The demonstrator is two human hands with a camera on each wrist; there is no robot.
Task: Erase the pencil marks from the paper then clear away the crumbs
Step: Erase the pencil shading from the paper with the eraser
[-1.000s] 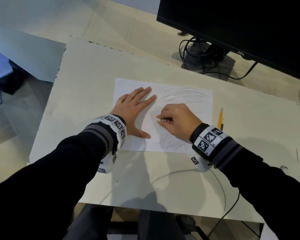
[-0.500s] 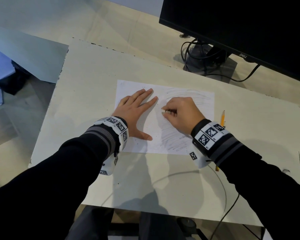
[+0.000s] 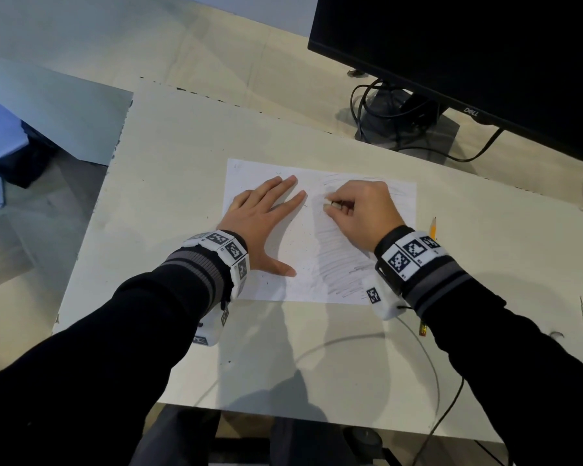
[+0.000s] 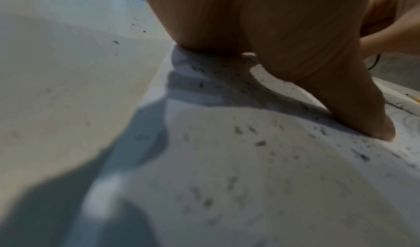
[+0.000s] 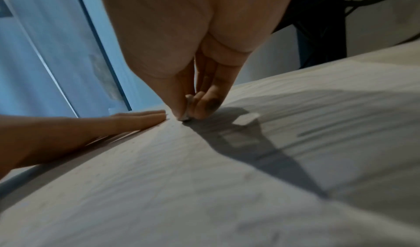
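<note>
A white sheet of paper (image 3: 320, 284) lies on the pale table, its right half covered with grey pencil marks (image 3: 340, 264). My left hand (image 3: 266, 216) lies flat on the sheet's left half, fingers straight, pressing it down. My right hand (image 3: 330, 205) pinches a small eraser (image 5: 185, 116) between thumb and fingers and holds its tip on the paper near the upper middle. Dark eraser crumbs (image 4: 261, 143) are scattered over the paper around my left thumb (image 4: 363, 110).
A yellow pencil (image 3: 432, 228) lies on the table just right of the paper, partly behind my right wrist. A black monitor (image 3: 468, 62) with its stand and cables (image 3: 401, 112) stands at the back right. A thin cable (image 3: 431, 364) curves across the near table.
My right hand has rubbed the eraser away from me, from the sheet's lower middle up toward its top edge. My left hand has stayed flat on the paper.
</note>
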